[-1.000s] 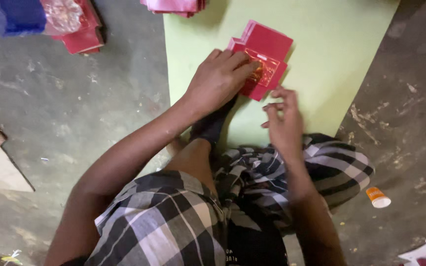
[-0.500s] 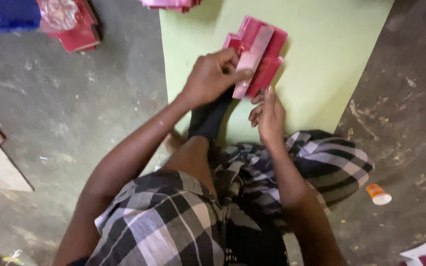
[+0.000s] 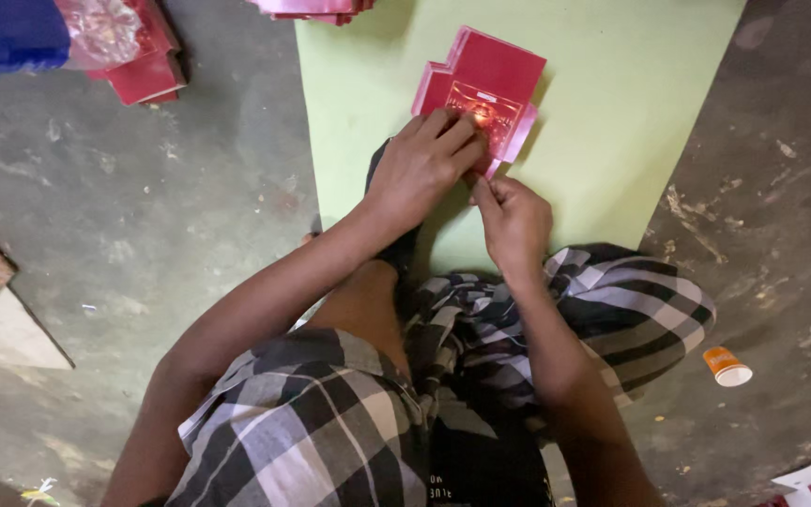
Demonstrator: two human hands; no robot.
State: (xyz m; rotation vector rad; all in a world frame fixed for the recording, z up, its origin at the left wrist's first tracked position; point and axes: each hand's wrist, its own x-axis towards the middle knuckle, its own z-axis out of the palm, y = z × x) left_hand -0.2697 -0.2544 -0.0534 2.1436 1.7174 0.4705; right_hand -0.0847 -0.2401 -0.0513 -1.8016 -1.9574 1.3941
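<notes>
**Two hands press a red card blank flat on the green sheet**

Two things matter for this step, judging by the scene: the light-green sheet (image 3: 612,141) should stay flat on the concrete floor (image 3: 143,216), and the red die-cut card blank (image 3: 481,94) should not slide while its lower edge is worked. The left hand (image 3: 420,169) lies spread over the blank's lower left, fingers pressing down. The right hand (image 3: 515,218) pinches the bottom edge between thumb and fingertips. The blank lies near the sheet's middle, stepped in outline, glossy, with a shiny gold-patterned panel (image 3: 482,111) at its centre.
</notes>
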